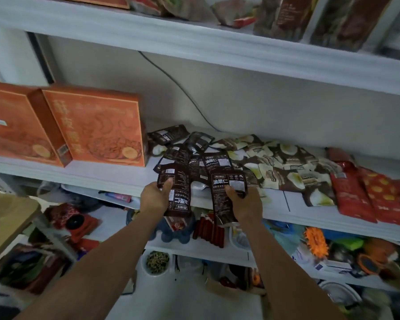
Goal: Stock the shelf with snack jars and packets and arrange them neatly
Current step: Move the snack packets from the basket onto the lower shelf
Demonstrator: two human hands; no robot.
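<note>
Now the left hand (154,198) pinches an upside-down packet (182,195); the right hand (248,205) pinches an upright packet (222,180), both marked 油栗仁.

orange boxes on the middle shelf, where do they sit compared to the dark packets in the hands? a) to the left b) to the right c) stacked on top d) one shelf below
a: the orange boxes stand at the left end of the shelf, while the left hand grips the left packet and the right hand grips the right packet, both further right.
</note>
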